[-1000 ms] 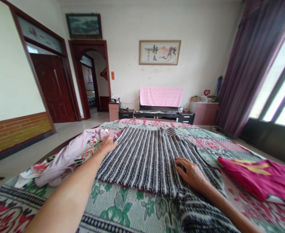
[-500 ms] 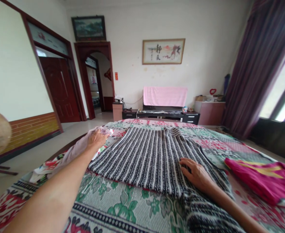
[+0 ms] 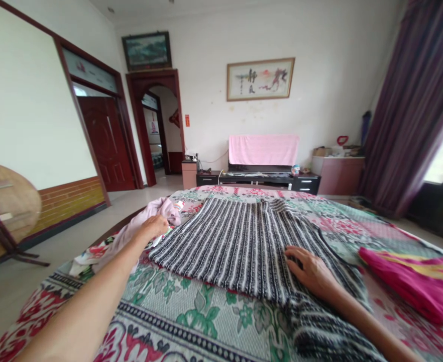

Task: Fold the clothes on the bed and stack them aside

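A large room with pale walls holds a bed (image 3: pixel 191 322) covered in a red and green floral spread. A black-and-white striped garment (image 3: pixel 236 241) lies flat across the middle of the bed, its stripes running away from the person.

The right hand (image 3: pixel 312 271) rests palm down on the near right part of the striped garment, its fingers (image 3: pixel 295 254) loose and spread flat on the cloth, gripping nothing. The left hand (image 3: pixel 154 226) is stretched out to the garment's left edge, where that edge meets a crumpled lilac garment (image 3: pixel 164 207). Its fingers are curled downward, but whether they pinch any cloth cannot be told.

A magenta garment (image 3: pixel 413 279) lies at the bed's right side, well apart from both hands. Beyond the bed, a pink towel (image 3: pixel 263 149) is draped above a dark low cabinet (image 3: pixel 259 180), under a framed calligraphy picture (image 3: pixel 260 79). Purple curtains (image 3: pixel 413 100) hang on the right, and a dark red door (image 3: pixel 106 146) stands on the left.
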`<state>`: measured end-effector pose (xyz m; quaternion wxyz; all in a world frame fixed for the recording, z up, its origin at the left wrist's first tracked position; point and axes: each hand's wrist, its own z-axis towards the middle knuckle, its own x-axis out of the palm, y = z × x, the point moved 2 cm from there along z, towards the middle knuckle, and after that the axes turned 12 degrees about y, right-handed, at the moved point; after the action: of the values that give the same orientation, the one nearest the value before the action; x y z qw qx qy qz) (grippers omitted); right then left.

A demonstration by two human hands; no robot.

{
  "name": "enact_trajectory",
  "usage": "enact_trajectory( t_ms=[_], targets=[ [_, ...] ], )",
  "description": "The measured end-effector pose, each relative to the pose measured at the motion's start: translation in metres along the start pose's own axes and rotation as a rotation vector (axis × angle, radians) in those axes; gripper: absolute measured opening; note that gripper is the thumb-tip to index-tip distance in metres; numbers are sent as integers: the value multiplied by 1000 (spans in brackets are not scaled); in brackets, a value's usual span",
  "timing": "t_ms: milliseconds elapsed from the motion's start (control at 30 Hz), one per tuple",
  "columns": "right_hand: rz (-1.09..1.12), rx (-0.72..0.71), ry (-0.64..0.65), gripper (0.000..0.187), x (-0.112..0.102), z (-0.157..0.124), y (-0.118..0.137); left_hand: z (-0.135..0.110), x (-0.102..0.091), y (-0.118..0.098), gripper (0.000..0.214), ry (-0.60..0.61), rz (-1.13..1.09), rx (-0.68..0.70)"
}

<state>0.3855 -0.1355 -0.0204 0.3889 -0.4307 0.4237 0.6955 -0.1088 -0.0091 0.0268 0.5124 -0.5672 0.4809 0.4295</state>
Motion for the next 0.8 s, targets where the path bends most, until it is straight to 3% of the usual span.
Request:
enact_trajectory(
  t_ms=[100, 200, 400, 600, 700, 800],
  targets=[
    [2, 4, 0, 32, 0, 0, -1, -15, 11, 4, 31, 34, 30, -4],
    [8, 6, -6, 32, 0, 0, -1, -26, 13, 10, 40, -18, 38, -66],
    [37, 7, -11, 30, 0, 1, -1, -42, -6, 33, 39, -389, 49, -405],
    [56, 14, -13, 30, 0, 1, 0, -40, 0, 22, 28, -183, 220, -312],
    [35, 16, -9, 30, 0, 1, 0, -39, -3, 2, 32, -223, 306, -249],
    [23, 16, -9, 31, 1, 1, -1, -35, -3, -20, 36, -253, 214, -182]
  ],
)
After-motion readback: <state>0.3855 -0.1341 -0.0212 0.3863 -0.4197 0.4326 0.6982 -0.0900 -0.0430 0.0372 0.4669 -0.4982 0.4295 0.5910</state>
